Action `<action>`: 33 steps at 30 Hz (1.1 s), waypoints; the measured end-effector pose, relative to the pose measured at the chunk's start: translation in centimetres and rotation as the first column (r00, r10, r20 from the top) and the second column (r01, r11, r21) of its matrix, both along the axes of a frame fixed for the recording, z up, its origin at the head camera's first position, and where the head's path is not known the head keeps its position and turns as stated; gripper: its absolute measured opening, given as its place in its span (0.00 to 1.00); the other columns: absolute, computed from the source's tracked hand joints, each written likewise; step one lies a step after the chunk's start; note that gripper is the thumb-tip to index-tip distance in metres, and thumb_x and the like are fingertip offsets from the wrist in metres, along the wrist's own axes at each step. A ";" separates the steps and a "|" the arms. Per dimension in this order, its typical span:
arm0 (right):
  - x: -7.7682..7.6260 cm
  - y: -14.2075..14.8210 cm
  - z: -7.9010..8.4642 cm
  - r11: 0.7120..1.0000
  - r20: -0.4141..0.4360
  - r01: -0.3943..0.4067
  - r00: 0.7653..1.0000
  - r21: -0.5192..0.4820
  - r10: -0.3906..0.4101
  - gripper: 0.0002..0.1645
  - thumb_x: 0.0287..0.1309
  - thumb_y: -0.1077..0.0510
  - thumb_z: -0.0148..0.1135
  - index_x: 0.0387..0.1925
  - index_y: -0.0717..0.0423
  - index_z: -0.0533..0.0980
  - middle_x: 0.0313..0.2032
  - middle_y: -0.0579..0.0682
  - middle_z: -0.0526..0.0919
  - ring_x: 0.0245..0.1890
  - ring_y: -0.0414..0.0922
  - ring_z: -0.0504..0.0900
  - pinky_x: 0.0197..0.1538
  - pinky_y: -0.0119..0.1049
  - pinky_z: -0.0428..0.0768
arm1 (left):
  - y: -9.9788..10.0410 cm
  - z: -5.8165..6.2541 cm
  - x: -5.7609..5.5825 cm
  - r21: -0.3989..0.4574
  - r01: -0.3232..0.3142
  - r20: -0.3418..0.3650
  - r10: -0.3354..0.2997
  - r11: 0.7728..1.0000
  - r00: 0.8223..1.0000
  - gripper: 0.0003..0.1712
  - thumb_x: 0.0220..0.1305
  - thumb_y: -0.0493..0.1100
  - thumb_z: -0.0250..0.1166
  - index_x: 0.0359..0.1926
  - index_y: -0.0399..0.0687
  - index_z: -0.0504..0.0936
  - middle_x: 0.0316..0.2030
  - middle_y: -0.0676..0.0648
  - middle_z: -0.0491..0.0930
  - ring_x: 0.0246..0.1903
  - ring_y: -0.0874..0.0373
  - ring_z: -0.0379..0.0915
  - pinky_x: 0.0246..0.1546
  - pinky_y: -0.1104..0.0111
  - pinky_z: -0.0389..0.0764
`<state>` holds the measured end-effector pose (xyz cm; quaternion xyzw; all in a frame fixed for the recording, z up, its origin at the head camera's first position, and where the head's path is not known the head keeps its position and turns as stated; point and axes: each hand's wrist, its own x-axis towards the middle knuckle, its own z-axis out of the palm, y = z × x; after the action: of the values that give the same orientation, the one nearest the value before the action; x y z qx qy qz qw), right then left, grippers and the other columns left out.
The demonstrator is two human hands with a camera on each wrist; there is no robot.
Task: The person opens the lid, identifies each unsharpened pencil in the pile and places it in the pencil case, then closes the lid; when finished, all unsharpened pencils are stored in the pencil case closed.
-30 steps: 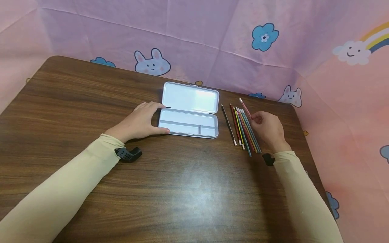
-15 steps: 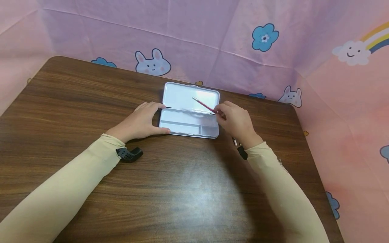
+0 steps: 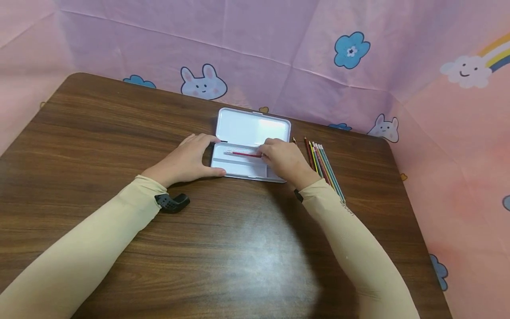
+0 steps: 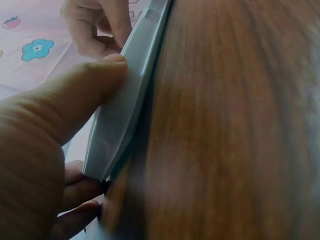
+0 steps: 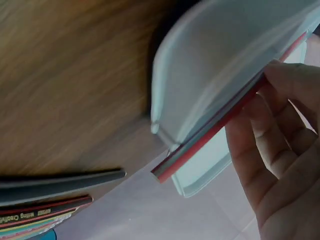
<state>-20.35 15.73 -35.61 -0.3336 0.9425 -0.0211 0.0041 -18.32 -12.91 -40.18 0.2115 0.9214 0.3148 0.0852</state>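
Observation:
A white pencil case (image 3: 241, 124) lies open on the table, its lid folded back and its tray divided into compartments. My left hand (image 3: 185, 160) grips its left end, with the thumb (image 4: 112, 75) on the front wall and the fingers around the back. Between thumb and fingers, my right hand (image 3: 287, 160) pinches a red pencil (image 3: 246, 154), also seen as a red and silver pencil (image 5: 200, 145) in the right wrist view. The pencil lies lengthwise over the rear compartment, eraser end to the left. My right hand hides the tray's right end.
Several coloured pencils (image 3: 328, 170) lie side by side on the table to the right of the case. A dark pencil (image 5: 65, 185) lies apart from them, mostly hidden by the right hand in the head view. A patterned cloth (image 3: 259, 53) hangs behind the table.
My right hand has carried the red pencil left from the pencil group to the case, turned it lengthwise and lowered it over the rear compartment. The left hand keeps its hold on the case.

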 end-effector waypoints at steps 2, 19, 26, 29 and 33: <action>0.0 -0.2 -0.1 1.000 0.016 -0.012 1.000 -0.002 0.012 0.11 0.71 0.59 0.64 0.49 0.48 0.87 0.43 0.46 0.87 0.46 0.45 0.85 0.44 0.46 0.86 | 0.0 -0.1 0.0 -0.001 -0.002 -0.003 0.002 1.000 1.000 0.58 0.56 0.71 0.73 0.75 0.41 0.63 0.73 0.39 0.65 0.76 0.44 0.55 0.81 0.49 0.40; -0.8 -1.7 -0.6 0.997 0.144 -0.024 0.989 -0.079 0.036 0.12 0.70 0.59 0.65 0.51 0.47 0.88 0.42 0.45 0.87 0.37 0.42 0.80 0.40 0.38 0.82 | 0.0 0.0 0.0 -0.003 -0.009 0.006 0.009 1.000 1.000 0.58 0.56 0.71 0.73 0.75 0.40 0.64 0.73 0.38 0.65 0.76 0.43 0.55 0.80 0.47 0.42; -1.2 -1.1 -0.7 0.991 0.211 -0.037 0.975 -0.127 0.064 0.12 0.70 0.61 0.65 0.49 0.47 0.89 0.41 0.46 0.88 0.38 0.42 0.81 0.43 0.38 0.81 | 0.2 0.0 0.0 -0.002 -0.011 0.001 0.011 1.000 1.000 0.58 0.56 0.71 0.73 0.75 0.41 0.64 0.73 0.39 0.65 0.76 0.43 0.54 0.80 0.47 0.42; -1.3 -1.0 -0.7 0.988 0.226 -0.062 0.970 -0.141 0.093 0.11 0.69 0.62 0.65 0.47 0.48 0.89 0.42 0.46 0.88 0.40 0.41 0.82 0.45 0.38 0.82 | 0.2 -0.2 0.0 0.002 -0.016 0.000 0.016 1.000 1.000 0.58 0.55 0.71 0.73 0.75 0.41 0.64 0.73 0.39 0.65 0.76 0.43 0.54 0.80 0.46 0.42; -1.2 -0.9 -0.6 0.989 0.255 -0.062 0.962 -0.135 0.096 0.13 0.71 0.63 0.63 0.49 0.51 0.88 0.44 0.47 0.89 0.42 0.42 0.82 0.48 0.38 0.82 | 0.1 -0.3 0.0 -0.001 -0.020 -0.004 0.020 1.000 1.000 0.59 0.55 0.72 0.73 0.75 0.41 0.64 0.73 0.39 0.65 0.76 0.43 0.54 0.80 0.46 0.42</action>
<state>-21.51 14.81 -36.21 -0.3650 0.9164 -0.1241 0.1079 -18.27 -12.78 -40.47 0.2027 0.9239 0.3145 0.0803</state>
